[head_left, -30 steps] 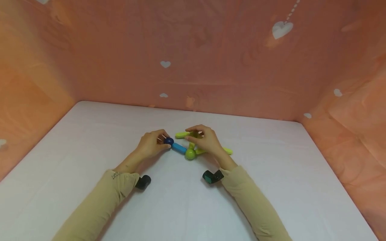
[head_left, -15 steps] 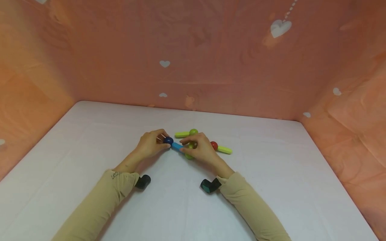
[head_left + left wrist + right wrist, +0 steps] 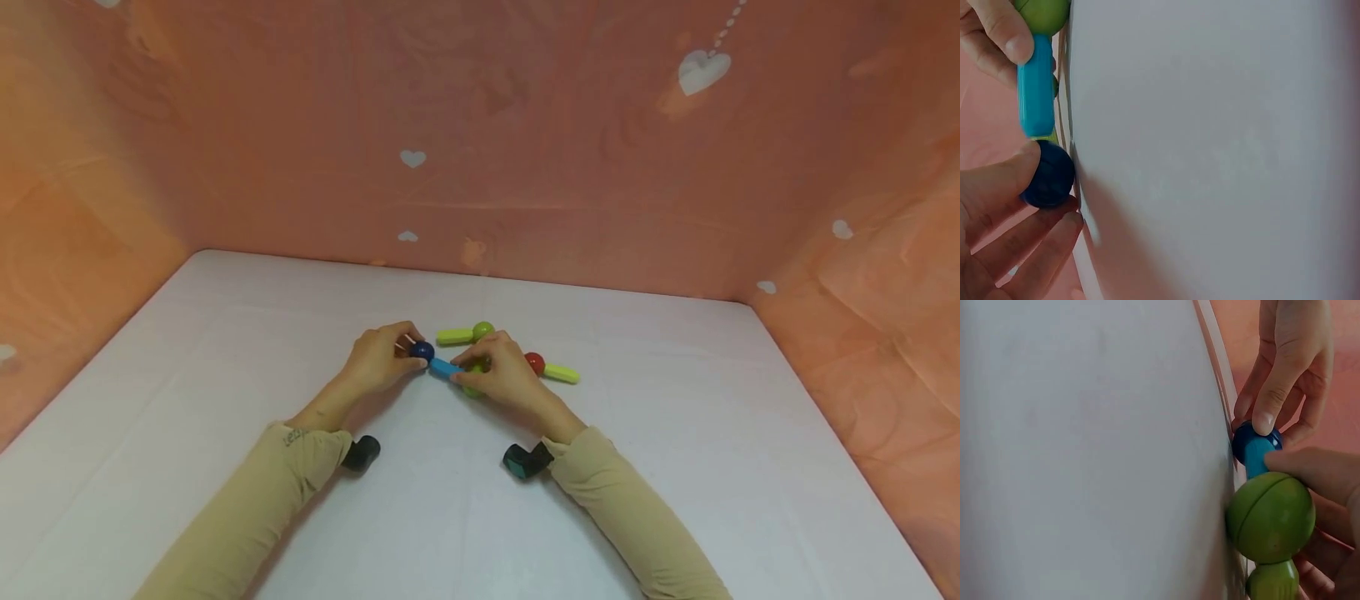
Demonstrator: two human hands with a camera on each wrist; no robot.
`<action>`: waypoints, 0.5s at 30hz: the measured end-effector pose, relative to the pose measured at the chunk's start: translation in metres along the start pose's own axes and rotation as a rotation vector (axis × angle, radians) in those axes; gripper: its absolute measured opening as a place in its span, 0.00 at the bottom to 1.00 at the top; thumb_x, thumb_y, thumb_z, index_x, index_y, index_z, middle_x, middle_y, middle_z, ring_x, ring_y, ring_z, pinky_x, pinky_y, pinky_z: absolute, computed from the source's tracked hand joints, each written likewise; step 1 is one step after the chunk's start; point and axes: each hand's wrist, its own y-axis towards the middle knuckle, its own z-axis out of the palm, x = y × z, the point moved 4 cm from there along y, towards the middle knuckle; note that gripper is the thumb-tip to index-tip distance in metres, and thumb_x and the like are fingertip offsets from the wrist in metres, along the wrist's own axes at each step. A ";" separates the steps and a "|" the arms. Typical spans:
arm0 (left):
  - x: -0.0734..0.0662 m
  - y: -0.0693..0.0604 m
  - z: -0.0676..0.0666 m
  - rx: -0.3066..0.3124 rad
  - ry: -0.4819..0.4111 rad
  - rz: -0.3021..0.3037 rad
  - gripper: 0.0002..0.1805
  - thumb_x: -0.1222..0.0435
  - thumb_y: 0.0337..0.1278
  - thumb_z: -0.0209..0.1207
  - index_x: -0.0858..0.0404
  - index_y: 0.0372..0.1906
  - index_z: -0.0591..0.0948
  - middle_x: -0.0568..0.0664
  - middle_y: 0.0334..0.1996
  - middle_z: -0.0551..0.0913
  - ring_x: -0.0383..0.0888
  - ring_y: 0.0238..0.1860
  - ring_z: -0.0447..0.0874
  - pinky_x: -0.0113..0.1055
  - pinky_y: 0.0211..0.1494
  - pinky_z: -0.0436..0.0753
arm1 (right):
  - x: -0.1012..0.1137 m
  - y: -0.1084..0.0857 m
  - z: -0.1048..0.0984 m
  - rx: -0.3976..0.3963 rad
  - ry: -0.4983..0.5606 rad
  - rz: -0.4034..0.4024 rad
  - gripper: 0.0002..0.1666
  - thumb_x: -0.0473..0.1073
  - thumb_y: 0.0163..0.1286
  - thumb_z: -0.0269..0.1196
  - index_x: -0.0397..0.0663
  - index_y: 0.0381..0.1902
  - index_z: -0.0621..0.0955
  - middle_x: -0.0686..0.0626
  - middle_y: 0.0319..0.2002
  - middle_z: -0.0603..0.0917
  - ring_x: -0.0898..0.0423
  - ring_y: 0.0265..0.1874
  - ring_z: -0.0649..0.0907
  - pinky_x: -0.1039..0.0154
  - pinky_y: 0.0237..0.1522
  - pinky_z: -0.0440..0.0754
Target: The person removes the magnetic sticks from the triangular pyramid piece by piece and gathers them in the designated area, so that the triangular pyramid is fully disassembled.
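Left of the table's middle, my left hand (image 3: 372, 360) pinches a dark blue ball (image 3: 422, 352) between thumb and fingers. A light blue rod (image 3: 1035, 87) lies between that ball and a green ball (image 3: 1270, 517); whether rod and dark blue ball are joined I cannot tell. Thumb and fingers of my right hand (image 3: 504, 372) grip the rod near its green-ball end. In the right wrist view a green piece (image 3: 1274, 581) extends from the green ball. My right hand covers much of the green parts in the head view.
Behind my right hand lies a yellow-green rod (image 3: 455, 337) with another green ball (image 3: 483, 331) at its end. To the right a red ball (image 3: 535, 363) adjoins a second yellow-green rod (image 3: 562, 373). Patterned orange cloth (image 3: 525, 167) rises behind the white table (image 3: 465, 517).
My right hand has moved left and nearer, from over the green parts to the light blue rod, which it now grips. The red ball has come into view. My left hand stays put.
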 end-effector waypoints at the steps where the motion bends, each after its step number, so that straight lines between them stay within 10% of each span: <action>1: -0.001 0.000 0.000 -0.002 0.005 -0.001 0.13 0.67 0.55 0.65 0.67 0.44 0.79 0.63 0.41 0.85 0.58 0.44 0.84 0.53 0.51 0.78 | 0.000 -0.002 -0.001 0.010 -0.001 -0.004 0.11 0.42 0.57 0.71 0.47 0.38 0.88 0.52 0.34 0.85 0.54 0.42 0.72 0.65 0.41 0.66; 15: -0.003 -0.002 0.003 0.003 0.056 -0.022 0.13 0.68 0.57 0.63 0.67 0.47 0.78 0.63 0.41 0.84 0.57 0.44 0.84 0.52 0.51 0.78 | -0.009 -0.023 -0.012 0.060 0.032 0.031 0.12 0.44 0.58 0.71 0.51 0.40 0.88 0.54 0.40 0.83 0.54 0.51 0.72 0.61 0.51 0.69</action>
